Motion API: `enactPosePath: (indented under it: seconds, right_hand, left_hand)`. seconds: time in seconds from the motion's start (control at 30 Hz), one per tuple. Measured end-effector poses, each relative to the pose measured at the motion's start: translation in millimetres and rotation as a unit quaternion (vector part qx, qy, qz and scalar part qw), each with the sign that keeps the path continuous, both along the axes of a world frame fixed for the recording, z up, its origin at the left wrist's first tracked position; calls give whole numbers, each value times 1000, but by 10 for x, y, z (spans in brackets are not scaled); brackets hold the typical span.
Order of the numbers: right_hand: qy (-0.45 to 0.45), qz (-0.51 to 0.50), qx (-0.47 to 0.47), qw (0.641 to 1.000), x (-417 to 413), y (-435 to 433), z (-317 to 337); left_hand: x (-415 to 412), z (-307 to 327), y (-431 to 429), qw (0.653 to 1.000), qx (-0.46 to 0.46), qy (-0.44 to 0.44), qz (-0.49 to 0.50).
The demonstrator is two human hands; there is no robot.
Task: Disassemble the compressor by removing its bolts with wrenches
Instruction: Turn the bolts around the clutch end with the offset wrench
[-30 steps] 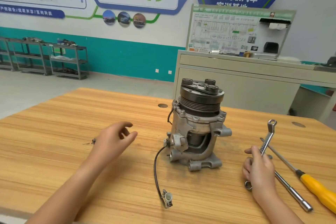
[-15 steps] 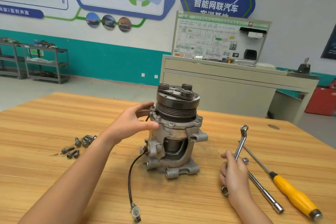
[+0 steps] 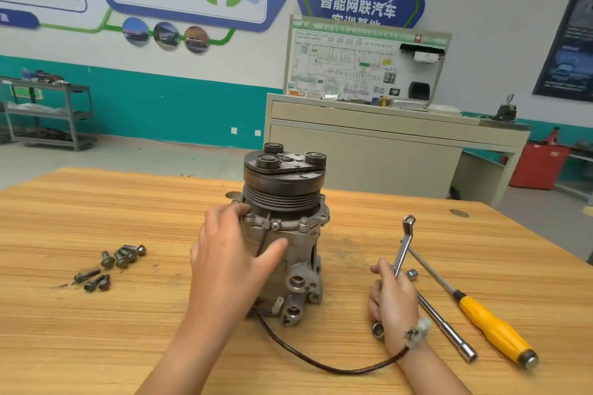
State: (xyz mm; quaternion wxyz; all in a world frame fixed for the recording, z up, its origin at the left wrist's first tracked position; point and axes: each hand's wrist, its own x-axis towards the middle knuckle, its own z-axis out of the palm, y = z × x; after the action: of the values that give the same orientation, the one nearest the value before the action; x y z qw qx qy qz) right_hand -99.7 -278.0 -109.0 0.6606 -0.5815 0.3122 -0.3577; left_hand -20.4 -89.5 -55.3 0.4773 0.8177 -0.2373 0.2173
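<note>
My left hand (image 3: pixel 231 253) wrapped the upright compressor (image 3: pixel 290 236); my right hand (image 3: pixel 393 301) gripped the wrench (image 3: pixel 403 248). The cable (image 3: pixel 321 362) crossed that wrist, so lifting might have snagged it and toppled the compressor.

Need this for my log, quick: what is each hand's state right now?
Left hand: holds the grey cast-metal compressor, fingers and thumb round its housing.
Right hand: grips the silver double-ended ring wrench.
</note>
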Motion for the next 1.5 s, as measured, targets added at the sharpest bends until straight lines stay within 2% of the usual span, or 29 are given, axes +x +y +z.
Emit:
enactPosePath:
  seconds: [0.37,0.57,0.67,0.73,0.8,0.87,0.9,0.93,0.97,1.13,1.23,1.37,1.43,1.5]
  right_hand:
    - [18,15,-42,999,-38,17,37]
    - [61,2,-123,991,-205,-33,175]
    - [107,51,-235,965,-414,-64,377]
    - [138,95,-345,924,-576,-52,574]
    - [217,122,-453,856,-705,17,786]
    - [326,118,-556,755,-757,101,966]
    - [362,114,-602,703,-757,145,1030]
    - [378,111,-634,665,-737,176,1071]
    - [380,107,-655,644,-710,187,1098]
    - [405,108,-693,586,-575,190,1232]
    - [443,85,-733,509,-547,255,1313]
    - [502,60,-771,387,-529,450,1336]
    - [520,71,-775,351,-536,520,1338]
    - [524,60,-780,337,-537,553,1369]
  left_hand:
    - [-37,36,-70,997,-16,-54,55]
    - [-98,-70,-209,991,-38,-115,58]
    - [-10,-147,-129,986,-106,-122,-30]
    - [38,-192,-93,980,-155,-81,-93]
    - [78,-212,-99,978,-163,-57,-113]
    - [117,-205,-123,979,-148,-77,-117]
    - [141,-195,-136,978,-145,-92,-120]
    - [168,-185,-142,975,-151,-102,-124]
    - [197,-185,-138,972,-165,-106,-131]
    - [380,-272,-49,954,-235,-131,-130]
    - [498,-309,-6,959,-239,-105,-107]
    - [548,-428,-6,972,-209,-16,-104]
    - [524,-464,-18,969,-211,41,-123]
    - [518,-475,-16,964,-218,68,-136]
